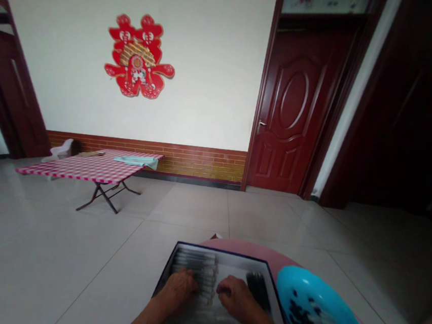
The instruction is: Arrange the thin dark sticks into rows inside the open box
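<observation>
A shallow box [226, 253] with a dark rim and pale inside lies in front of me. Along its left side runs a row of slim, pen-like sticks [195, 258] with clear ends. My left hand [181, 288] rests on this row, its fingers bent and close together; whatever they grip is hidden. To the right, above the box, my right hand [239, 297] has curled fingers with the thumb against them, and I cannot make out anything in them. Just beyond it lies a bundle of thin black rods [258, 288]. Clear pieces in the near part of the box are blurred.
A blue basin [289, 273] with small black parts and clear pieces stands right of the box on a pink round table [264, 252]. Farther off are a folding table [73, 168] with a checked cover, a white chair [62, 150] and a red door [293, 108].
</observation>
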`<state>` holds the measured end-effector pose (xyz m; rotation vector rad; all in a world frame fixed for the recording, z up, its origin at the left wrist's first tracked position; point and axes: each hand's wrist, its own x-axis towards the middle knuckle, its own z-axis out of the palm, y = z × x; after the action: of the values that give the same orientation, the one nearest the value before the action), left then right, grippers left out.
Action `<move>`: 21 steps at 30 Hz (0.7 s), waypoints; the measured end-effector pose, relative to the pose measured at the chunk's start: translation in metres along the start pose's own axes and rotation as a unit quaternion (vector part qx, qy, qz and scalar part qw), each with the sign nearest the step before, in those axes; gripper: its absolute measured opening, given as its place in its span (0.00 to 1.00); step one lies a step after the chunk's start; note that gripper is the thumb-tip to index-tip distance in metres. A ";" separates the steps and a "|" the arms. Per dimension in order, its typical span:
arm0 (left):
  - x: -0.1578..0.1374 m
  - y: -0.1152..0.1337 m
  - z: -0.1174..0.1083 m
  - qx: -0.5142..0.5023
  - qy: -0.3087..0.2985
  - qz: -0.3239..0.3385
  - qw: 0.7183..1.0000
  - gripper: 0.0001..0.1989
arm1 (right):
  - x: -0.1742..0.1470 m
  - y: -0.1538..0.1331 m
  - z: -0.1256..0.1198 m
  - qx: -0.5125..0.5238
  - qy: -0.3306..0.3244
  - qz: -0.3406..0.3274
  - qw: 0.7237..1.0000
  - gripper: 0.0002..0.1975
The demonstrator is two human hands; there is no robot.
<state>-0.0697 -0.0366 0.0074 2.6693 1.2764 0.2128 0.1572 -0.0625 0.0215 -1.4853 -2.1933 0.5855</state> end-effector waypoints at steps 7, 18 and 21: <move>0.001 0.005 0.002 0.060 -0.031 -0.014 0.998 0.13 | -0.003 -0.016 -0.003 -0.070 -0.100 0.013 0.992 0.16; -0.003 0.002 0.004 0.048 -0.030 -0.010 0.998 0.12 | -0.010 -0.020 -0.013 -0.075 -0.126 0.040 0.988 0.16; -0.004 0.000 0.008 0.027 -0.019 -0.014 0.999 0.13 | -0.014 -0.023 -0.016 -0.073 -0.124 0.036 0.989 0.16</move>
<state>-0.0701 -0.0403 -0.0001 2.6844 1.3254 0.1261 0.1533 -0.0822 0.0459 -1.6496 -2.4238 0.6781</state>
